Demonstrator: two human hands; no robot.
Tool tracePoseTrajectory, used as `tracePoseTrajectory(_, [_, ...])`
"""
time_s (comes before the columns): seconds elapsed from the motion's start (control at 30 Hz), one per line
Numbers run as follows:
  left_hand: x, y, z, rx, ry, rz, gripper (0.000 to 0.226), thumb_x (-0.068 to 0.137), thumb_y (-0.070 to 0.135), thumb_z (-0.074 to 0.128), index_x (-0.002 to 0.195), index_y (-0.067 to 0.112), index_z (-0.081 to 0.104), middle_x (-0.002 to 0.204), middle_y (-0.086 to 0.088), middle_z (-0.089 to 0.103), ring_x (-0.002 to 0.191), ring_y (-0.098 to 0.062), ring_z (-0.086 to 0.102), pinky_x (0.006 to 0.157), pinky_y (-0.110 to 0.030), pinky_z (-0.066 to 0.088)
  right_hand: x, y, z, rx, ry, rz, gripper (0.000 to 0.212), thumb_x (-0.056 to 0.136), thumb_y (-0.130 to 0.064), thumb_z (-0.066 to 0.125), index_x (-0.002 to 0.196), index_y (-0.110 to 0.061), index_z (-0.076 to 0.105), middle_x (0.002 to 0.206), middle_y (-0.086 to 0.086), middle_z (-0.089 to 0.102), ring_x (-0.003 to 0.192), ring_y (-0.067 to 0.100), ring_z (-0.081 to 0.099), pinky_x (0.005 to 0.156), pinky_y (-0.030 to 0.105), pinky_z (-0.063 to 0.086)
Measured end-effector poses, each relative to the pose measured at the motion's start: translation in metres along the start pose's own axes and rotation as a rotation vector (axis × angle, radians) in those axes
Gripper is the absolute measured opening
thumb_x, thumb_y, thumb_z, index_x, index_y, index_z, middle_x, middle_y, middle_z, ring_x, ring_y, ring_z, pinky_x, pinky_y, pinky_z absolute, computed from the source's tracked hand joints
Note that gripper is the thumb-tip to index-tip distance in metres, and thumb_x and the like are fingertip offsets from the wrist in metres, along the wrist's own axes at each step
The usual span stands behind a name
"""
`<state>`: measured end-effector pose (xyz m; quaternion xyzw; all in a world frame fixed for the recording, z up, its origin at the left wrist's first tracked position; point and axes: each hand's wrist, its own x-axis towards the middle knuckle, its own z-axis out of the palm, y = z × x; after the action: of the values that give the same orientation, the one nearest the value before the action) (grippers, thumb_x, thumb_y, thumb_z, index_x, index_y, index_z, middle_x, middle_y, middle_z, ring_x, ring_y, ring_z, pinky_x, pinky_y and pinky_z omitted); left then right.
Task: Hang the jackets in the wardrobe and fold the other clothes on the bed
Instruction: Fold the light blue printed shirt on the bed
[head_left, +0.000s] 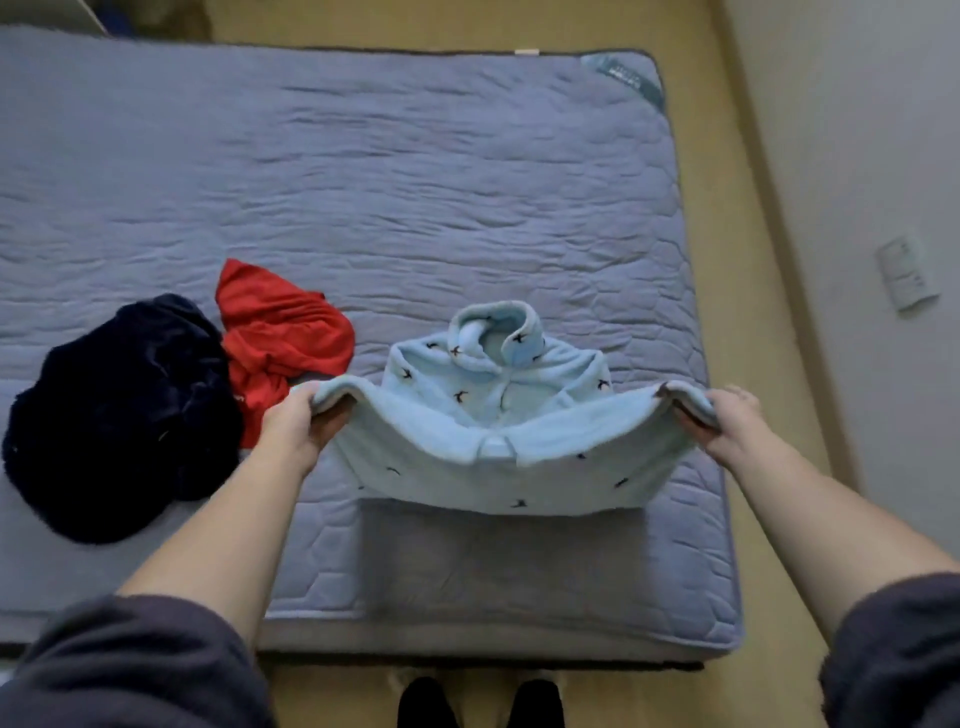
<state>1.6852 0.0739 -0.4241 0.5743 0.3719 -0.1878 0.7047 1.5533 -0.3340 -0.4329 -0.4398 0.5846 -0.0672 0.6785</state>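
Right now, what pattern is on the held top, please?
Light blue top with small dark bird shapes; head view.

Dark grey fuzzy sleeves (130, 670) pushed up the forearms, bare left hand (296, 421) and right hand (727, 423), black footwear (535, 704).

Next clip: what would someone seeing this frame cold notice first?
The pale blue fleece top near the middle of the frame stands out. Its near hem is lifted off the bed by the left hand and right hand, which grip its corners. To its left lie a crumpled red garment and a dark navy garment, both unfolded.
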Motion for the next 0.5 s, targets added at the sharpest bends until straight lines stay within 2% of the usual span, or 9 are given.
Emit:
tracePoseTrajectory(0.03, [0.013, 0.013, 0.017, -0.030, -0.039, 0.051, 0.016, 0.094, 0.009, 0.044, 0.087, 0.014, 0.058, 0.072, 0.000, 0.070, 0.079, -0.017, 0.062, 0.075, -0.032, 0.053, 0.013, -0.016, 0.015, 0.031, -0.014, -0.068, 0.041, 0.093, 0.006, 0.044, 0.130, -0.010, 0.042, 0.115, 0.017, 0.049, 0.078, 0.023, 0.056, 0.046, 0.030, 0.056])
tracePoseTrajectory(0.1, [0.039, 0.023, 0.046, -0.019, -0.115, 0.115, 0.020, 0.100, 0.022, 0.040, 0.115, 0.020, 0.053, 0.108, 0.003, 0.060, 0.102, -0.014, 0.053, 0.094, -0.040, 0.042, 0.034, -0.034, 0.038, 0.017, -0.117, -0.154, 0.059, 0.097, -0.008, 0.046, 0.148, -0.024, 0.020, 0.133, 0.010, 0.044, 0.102, 0.024, 0.054, 0.069, 0.038, 0.054])
tracePoseTrajectory(0.17, [0.068, 0.008, 0.063, 0.108, -0.123, 0.152, 0.035, 0.100, 0.027, 0.042, 0.134, 0.020, 0.040, 0.128, 0.004, 0.047, 0.116, -0.014, 0.043, 0.101, -0.044, 0.035, 0.052, -0.023, 0.052, -0.090, -0.208, -0.172, 0.067, 0.099, -0.023, 0.047, 0.151, -0.032, 0.005, 0.146, 0.003, 0.038, 0.125, 0.024, 0.045, 0.092, 0.046, 0.041])
tracePoseTrajectory(0.2, [0.080, -0.009, 0.065, 0.201, -0.088, 0.167, 0.041, 0.099, 0.026, 0.046, 0.137, 0.018, 0.036, 0.133, 0.001, 0.045, 0.117, -0.016, 0.043, 0.098, -0.044, 0.036, 0.059, -0.007, 0.055, -0.179, -0.220, -0.168, 0.068, 0.098, -0.025, 0.048, 0.151, -0.032, 0.006, 0.148, 0.002, 0.037, 0.130, 0.024, 0.042, 0.095, 0.047, 0.037])
tracePoseTrajectory(0.27, [0.100, -0.057, 0.057, 0.447, 0.020, 0.181, 0.044, 0.095, 0.018, 0.052, 0.137, 0.010, 0.038, 0.137, -0.009, 0.046, 0.114, -0.026, 0.049, 0.092, -0.042, 0.041, 0.072, 0.044, 0.049, -0.414, -0.192, -0.161, 0.065, 0.097, -0.018, 0.051, 0.151, -0.024, 0.015, 0.146, 0.007, 0.039, 0.132, 0.026, 0.041, 0.095, 0.042, 0.037])
tracePoseTrajectory(0.33, [0.117, -0.114, 0.038, 0.681, 0.088, 0.155, 0.046, 0.091, 0.007, 0.057, 0.133, 0.000, 0.041, 0.137, -0.020, 0.046, 0.121, -0.034, 0.049, 0.100, -0.043, 0.040, 0.087, 0.107, 0.034, -0.652, -0.182, -0.162, 0.063, 0.094, -0.009, 0.055, 0.148, -0.012, 0.024, 0.147, 0.015, 0.037, 0.134, 0.028, 0.038, 0.100, 0.038, 0.036])
tracePoseTrajectory(0.4, [0.130, -0.163, 0.014, 0.849, 0.159, 0.110, 0.050, 0.086, 0.005, 0.062, 0.131, -0.004, 0.042, 0.136, -0.024, 0.046, 0.123, -0.036, 0.047, 0.103, -0.041, 0.038, 0.100, 0.163, 0.018, -0.867, -0.172, -0.150, 0.065, 0.090, -0.011, 0.061, 0.146, -0.007, 0.027, 0.149, 0.015, 0.034, 0.136, 0.029, 0.034, 0.108, 0.037, 0.031])
tracePoseTrajectory(0.47, [0.142, -0.196, -0.005, 0.847, 0.241, 0.056, 0.058, 0.082, 0.011, 0.069, 0.132, -0.003, 0.042, 0.134, -0.024, 0.048, 0.121, -0.036, 0.048, 0.101, -0.042, 0.040, 0.114, 0.199, 0.008, -0.921, -0.093, -0.132, 0.072, 0.089, -0.017, 0.064, 0.148, -0.007, 0.024, 0.151, 0.016, 0.031, 0.136, 0.031, 0.034, 0.108, 0.038, 0.030])
tracePoseTrajectory(0.5, [0.147, -0.207, -0.011, 0.747, 0.270, 0.005, 0.062, 0.081, 0.014, 0.071, 0.133, -0.001, 0.041, 0.133, -0.019, 0.049, 0.120, -0.035, 0.049, 0.100, -0.044, 0.042, 0.118, 0.208, 0.009, -0.844, -0.028, -0.105, 0.075, 0.089, -0.020, 0.065, 0.149, -0.010, 0.021, 0.150, 0.016, 0.031, 0.133, 0.031, 0.037, 0.107, 0.041, 0.032])
